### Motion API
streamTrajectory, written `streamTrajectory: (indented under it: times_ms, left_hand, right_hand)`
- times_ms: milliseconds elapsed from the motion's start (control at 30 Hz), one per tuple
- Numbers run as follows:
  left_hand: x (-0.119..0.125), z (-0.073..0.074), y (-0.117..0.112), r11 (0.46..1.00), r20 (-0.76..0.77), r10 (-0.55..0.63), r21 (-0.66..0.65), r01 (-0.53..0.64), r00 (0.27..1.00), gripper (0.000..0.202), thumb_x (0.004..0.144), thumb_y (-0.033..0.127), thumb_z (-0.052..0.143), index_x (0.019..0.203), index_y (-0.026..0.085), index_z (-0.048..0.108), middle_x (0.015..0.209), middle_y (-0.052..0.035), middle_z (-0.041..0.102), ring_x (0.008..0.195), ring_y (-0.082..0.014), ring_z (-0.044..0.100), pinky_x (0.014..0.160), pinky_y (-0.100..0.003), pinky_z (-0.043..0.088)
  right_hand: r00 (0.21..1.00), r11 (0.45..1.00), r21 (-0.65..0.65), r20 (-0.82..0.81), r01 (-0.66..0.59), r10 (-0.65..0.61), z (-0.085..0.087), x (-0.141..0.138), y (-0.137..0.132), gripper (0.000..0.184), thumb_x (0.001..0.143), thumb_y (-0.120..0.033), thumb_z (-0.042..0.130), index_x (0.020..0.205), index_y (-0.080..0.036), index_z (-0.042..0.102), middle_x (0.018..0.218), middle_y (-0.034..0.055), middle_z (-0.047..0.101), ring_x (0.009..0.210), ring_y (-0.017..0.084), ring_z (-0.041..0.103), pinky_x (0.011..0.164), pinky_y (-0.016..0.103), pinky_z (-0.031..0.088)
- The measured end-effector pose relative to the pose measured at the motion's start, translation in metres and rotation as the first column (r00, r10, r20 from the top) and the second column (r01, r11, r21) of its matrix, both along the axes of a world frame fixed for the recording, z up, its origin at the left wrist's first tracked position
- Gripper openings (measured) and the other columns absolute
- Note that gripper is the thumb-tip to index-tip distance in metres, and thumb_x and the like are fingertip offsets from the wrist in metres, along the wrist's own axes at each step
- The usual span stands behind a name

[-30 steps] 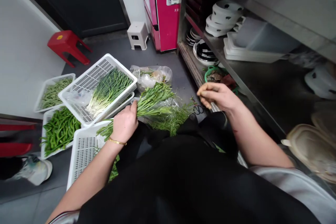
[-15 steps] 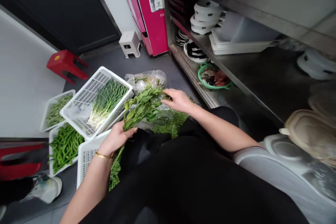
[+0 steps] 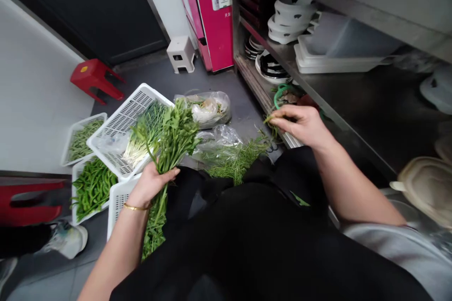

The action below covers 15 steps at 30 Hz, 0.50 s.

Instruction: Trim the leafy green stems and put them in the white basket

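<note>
My left hand [image 3: 151,185] is closed around a bunch of leafy greens [image 3: 176,136] that looks like Chinese celery. Its leaves fan out above the fist, and stems with more leaves hang below beside my leg. Off to the right, my right hand [image 3: 305,124] pinches a small greenish sprig [image 3: 269,119] between thumb and fingers, apart from the bunch. Beneath and between the hands lies a heap of thin green stems [image 3: 235,162] on clear plastic. A clear plastic bag [image 3: 215,106] with plant scraps rests on the floor behind it.
At left stand a white basket of scallions [image 3: 116,124], a basket of green peppers [image 3: 93,188], and one of green beans [image 3: 83,141]. Stools, red [image 3: 97,77] and white [image 3: 181,54], stand behind. Steel shelving [image 3: 339,122] runs along my right. Someone's shoe [image 3: 68,240] is at lower left.
My right hand has moved away from the bunch to the right, carrying a small sprig. My left hand has tipped the bunch more upright. The view has shifted slightly.
</note>
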State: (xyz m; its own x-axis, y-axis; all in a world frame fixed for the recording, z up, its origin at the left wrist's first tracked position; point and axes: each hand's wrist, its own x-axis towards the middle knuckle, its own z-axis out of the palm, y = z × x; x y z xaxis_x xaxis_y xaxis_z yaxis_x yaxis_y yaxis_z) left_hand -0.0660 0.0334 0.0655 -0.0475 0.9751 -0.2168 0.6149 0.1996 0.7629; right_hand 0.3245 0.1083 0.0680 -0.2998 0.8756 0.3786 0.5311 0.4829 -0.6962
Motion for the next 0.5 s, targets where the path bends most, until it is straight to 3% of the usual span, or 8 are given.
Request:
streamTrajectory:
  times_ms: [100,200,300,367,433,500]
  left_hand:
    - [0.008,-0.002,-0.007,0.992,0.208,0.088,-0.106,-0.067,0.974,0.023,0.064,0.033,0.072,0.065,0.014,0.058,0.056,-0.0023,0.062,0.053,-0.0167,0.057,0.054,-0.028,0.046]
    - [0.022,-0.008,-0.011,0.994,0.411,0.071,-0.11,-0.028,0.909,0.021,0.064,0.028,0.074,0.072,0.013,0.062,0.061,-0.0027,0.065,0.058,-0.0161,0.06,0.062,-0.029,0.048]
    - [0.038,-0.014,-0.013,0.992,0.513,0.023,-0.115,0.042,0.858,0.018,0.064,0.025,0.073,0.072,0.011,0.065,0.065,-0.0046,0.066,0.058,-0.0148,0.059,0.061,-0.028,0.048]
    - [0.046,-0.017,-0.014,0.99,0.534,-0.008,-0.114,0.081,0.846,0.016,0.064,0.023,0.073,0.07,0.011,0.065,0.066,-0.0046,0.066,0.055,-0.013,0.057,0.056,-0.025,0.047]
    - [0.051,-0.021,-0.015,0.987,0.54,-0.027,-0.118,0.107,0.841,0.015,0.064,0.022,0.074,0.07,0.011,0.064,0.065,-0.0037,0.065,0.053,-0.0112,0.054,0.052,-0.023,0.044]
    - [0.053,-0.026,-0.016,0.985,0.556,-0.03,-0.126,0.12,0.83,0.016,0.065,0.022,0.074,0.07,0.011,0.063,0.063,-0.0028,0.063,0.05,-0.0099,0.052,0.049,-0.022,0.042]
  right_hand:
    - [0.951,0.976,-0.146,0.24,-0.161,0.193,-0.014,-0.007,-0.008,0.027,0.076,-0.029,0.062,0.1,-0.018,0.065,0.089,0.0059,0.065,0.065,0.015,0.06,0.061,0.029,0.047]
    - [0.913,0.987,-0.05,0.376,-0.151,0.159,-0.01,-0.029,-0.011,0.039,0.076,-0.02,0.059,0.115,-0.02,0.059,0.105,0.0091,0.061,0.075,0.018,0.061,0.067,0.031,0.048]
    - [0.988,0.988,0.136,0.143,-0.077,0.058,0.018,-0.058,-0.006,0.027,0.084,-0.021,0.05,0.108,-0.02,0.062,0.099,0.0074,0.062,0.084,0.017,0.059,0.076,0.031,0.047]
    - [0.999,0.98,0.197,-0.029,-0.033,0.04,0.038,-0.079,0.002,0.022,0.084,-0.028,0.053,0.098,-0.019,0.066,0.093,0.0067,0.063,0.086,0.017,0.058,0.079,0.03,0.046]
    - [0.992,0.981,0.187,-0.098,-0.057,0.076,0.049,-0.098,0.014,0.023,0.079,-0.035,0.06,0.092,-0.017,0.068,0.091,0.0064,0.064,0.087,0.017,0.058,0.081,0.031,0.045]
    - [0.979,0.984,0.114,-0.131,-0.139,0.153,0.049,-0.112,0.026,0.022,0.075,-0.036,0.064,0.084,-0.016,0.069,0.086,0.0048,0.065,0.084,0.016,0.058,0.081,0.031,0.045]
